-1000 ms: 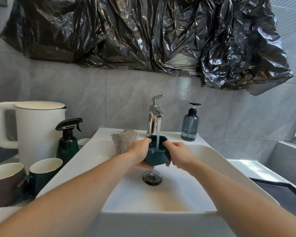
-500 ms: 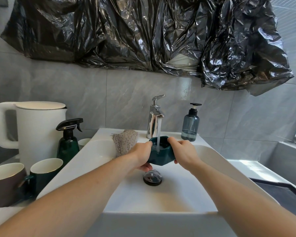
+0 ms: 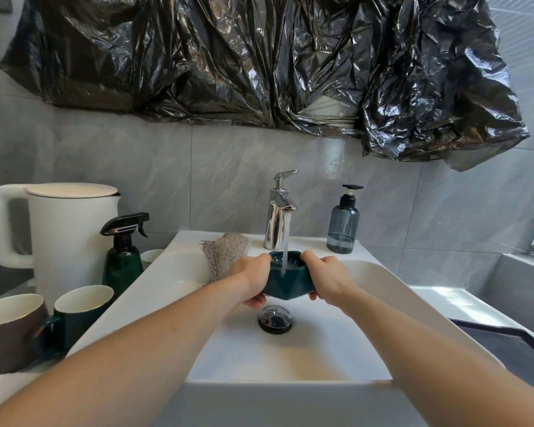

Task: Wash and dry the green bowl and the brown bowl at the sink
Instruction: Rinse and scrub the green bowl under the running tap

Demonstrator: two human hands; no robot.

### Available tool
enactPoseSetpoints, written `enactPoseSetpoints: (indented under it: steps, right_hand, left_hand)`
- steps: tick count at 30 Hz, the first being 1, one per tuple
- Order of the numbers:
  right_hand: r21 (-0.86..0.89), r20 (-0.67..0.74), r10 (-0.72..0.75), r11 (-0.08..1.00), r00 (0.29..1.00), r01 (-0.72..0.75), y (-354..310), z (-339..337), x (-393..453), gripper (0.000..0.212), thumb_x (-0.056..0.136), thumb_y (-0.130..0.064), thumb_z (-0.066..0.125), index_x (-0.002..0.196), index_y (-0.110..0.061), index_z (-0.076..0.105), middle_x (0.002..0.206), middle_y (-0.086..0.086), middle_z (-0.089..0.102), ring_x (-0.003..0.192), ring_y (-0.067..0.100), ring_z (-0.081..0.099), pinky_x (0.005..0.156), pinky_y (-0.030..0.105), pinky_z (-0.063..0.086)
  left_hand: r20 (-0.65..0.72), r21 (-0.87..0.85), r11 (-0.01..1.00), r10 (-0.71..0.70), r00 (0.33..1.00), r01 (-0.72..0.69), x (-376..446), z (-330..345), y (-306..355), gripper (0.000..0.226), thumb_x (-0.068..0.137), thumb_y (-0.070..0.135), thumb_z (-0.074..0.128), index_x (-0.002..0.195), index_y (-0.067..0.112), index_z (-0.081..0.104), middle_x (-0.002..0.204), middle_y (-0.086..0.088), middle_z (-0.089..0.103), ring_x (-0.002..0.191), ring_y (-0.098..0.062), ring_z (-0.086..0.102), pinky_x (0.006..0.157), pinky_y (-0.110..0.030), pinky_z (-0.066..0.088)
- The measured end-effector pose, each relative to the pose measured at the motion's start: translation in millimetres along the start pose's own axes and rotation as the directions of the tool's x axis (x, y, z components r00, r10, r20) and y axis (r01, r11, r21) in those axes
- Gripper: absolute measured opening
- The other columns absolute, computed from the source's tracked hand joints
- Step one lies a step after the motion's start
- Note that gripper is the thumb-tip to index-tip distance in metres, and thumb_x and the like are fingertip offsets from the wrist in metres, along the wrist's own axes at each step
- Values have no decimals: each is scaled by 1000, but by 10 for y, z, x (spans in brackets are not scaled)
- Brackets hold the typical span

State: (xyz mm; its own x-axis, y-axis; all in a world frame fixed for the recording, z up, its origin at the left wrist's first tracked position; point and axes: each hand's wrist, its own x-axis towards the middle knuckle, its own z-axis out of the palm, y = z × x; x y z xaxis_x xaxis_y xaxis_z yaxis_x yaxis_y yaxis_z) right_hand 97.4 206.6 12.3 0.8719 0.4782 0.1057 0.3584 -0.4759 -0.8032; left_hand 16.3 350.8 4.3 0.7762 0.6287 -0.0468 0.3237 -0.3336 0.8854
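A dark green faceted bowl [image 3: 287,282] hangs upright over the white sink [image 3: 383,291], just above the drain [image 3: 274,319]. My left hand [image 3: 252,280] grips its left side and my right hand [image 3: 327,280] grips its right side, thumbs over the rim. Water runs from the chrome faucet [image 3: 277,217] into the bowl, which holds water. A speckled cloth [image 3: 224,252] drapes over the sink's back left edge. The brown vessel [image 3: 8,331] at the far left on the counter looks like a mug or bowl.
On the left counter stand a white kettle [image 3: 62,235], a green spray bottle [image 3: 122,257], a green mug [image 3: 80,315] and a small white cup [image 3: 151,257]. A blue soap dispenser [image 3: 342,226] sits right of the faucet. Black plastic covers the wall above.
The bowl has been turned from tilted toward me to upright under the stream, and water now collects inside it. Both hands kept their grip.
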Motion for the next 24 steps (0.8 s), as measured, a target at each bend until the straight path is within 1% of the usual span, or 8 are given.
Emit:
enactPoseSetpoints:
  steps: [7,10,14,17,20,24]
  right_hand:
    - [-37,19,9,999,1000,-8,33,27,42,52,105,-42,32,99,-7,70,60,8,67,56,15,52,53,25,38]
    - [-41,18,11,999,1000,-10,46,28,55,50,104,-41,33,96,-7,69,59,9,68,53,15,52,51,25,37]
    - [-49,38,8,999,999,-6,55,28,66,48,104,-38,32,92,-7,68,56,8,69,55,16,52,53,26,37]
    - [-54,55,12,998,998,-9,58,31,75,48,103,-37,32,94,-6,68,58,9,71,56,17,51,53,26,38]
    - [-69,60,23,997,998,-19,60,28,67,48,104,-36,31,98,-6,67,59,9,71,54,16,50,47,23,37]
    - [-69,60,24,997,998,-20,59,32,80,48,103,-37,32,95,-6,67,59,10,72,54,16,51,50,25,38]
  left_hand:
    - [-27,54,998,19,999,-17,33,22,-15,45,104,42,36,113,10,66,77,-12,65,53,-20,60,48,-25,53]
    - [-21,45,999,20,1000,-19,35,21,-13,44,103,43,36,107,11,66,73,-11,64,54,-21,60,51,-26,54]
    - [-41,47,998,31,999,-29,5,1,-3,38,102,42,39,89,15,63,64,-10,63,49,-21,58,46,-23,50]
    - [-41,49,998,34,999,-32,4,5,-1,40,102,44,39,88,16,64,64,-10,64,51,-22,60,49,-24,51]
    - [-40,48,998,34,999,-32,4,4,0,41,102,44,39,90,15,65,62,-10,63,50,-21,59,50,-24,52]
    - [-42,51,998,34,999,-32,-6,3,7,41,101,43,39,88,14,65,59,-9,61,52,-24,58,51,-25,52]
